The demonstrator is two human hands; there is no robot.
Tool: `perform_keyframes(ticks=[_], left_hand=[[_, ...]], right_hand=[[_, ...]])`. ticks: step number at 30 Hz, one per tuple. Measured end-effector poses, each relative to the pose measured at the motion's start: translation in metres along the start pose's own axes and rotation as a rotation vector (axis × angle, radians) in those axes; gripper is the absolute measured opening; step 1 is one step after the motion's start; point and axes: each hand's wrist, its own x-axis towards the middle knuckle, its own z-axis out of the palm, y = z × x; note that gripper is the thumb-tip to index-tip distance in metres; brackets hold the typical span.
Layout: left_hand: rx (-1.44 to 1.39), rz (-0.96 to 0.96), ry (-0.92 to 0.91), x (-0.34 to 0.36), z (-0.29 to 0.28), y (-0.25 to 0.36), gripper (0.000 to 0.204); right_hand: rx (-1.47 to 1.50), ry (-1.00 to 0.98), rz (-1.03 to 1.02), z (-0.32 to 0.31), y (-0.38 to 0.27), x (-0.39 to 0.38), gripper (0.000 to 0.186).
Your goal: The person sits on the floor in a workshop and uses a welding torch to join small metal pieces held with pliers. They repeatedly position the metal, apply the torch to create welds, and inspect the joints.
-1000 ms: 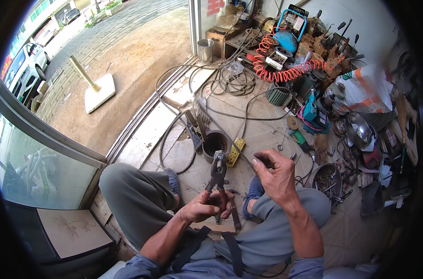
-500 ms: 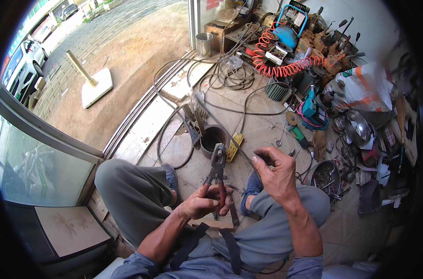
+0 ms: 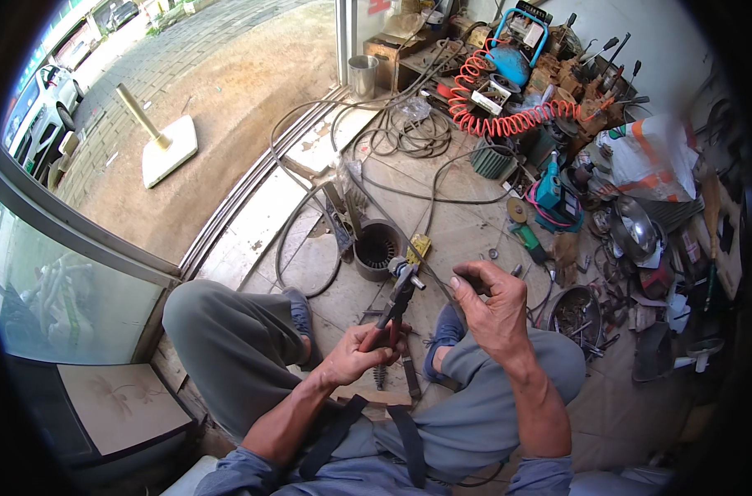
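My left hand point(image 3: 366, 351) is closed round the red handles of a pair of pliers point(image 3: 399, 299). A small shiny metal piece point(image 3: 415, 283) sits at the pliers' jaws, its exact kind too small to tell. My right hand point(image 3: 493, 304), thumb and fingers curled together, pinches a thin dark cable point(image 3: 425, 263) that runs up and left across the floor. Just beyond the pliers stands a grey metal cylinder point(image 3: 379, 250) with a slotted inner wall. Beside it lies a yellow block point(image 3: 417, 250). A coil spring point(image 3: 380, 376) shows below my left hand.
Black cable loops point(image 3: 286, 256) lie on the tiled floor. A green angle grinder point(image 3: 529, 240) and a bowl of metal parts point(image 3: 576, 318) are on the right. An orange coiled hose point(image 3: 516, 126) hangs over piled machinery. A glass door panel point(image 3: 78, 281) stands at left.
My left hand has turned the pliers, so their jaws have swung right and down, and the metal piece now shows at the tip. My right hand has stayed nearly still.
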Motion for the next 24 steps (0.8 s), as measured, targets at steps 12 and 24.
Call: perform_keyframes(ticks=[12, 24], left_hand=[[0.46, 0.03, 0.342, 0.006, 0.014, -0.006, 0.037], [0.587, -0.309, 0.789, 0.051, -0.067, -0.143, 0.038]], right_hand=[[0.016, 0.004, 0.032, 0.0, 0.001, 0.001, 0.014], [0.019, -0.023, 0.114, 0.006, 0.003, 0.004, 0.013]])
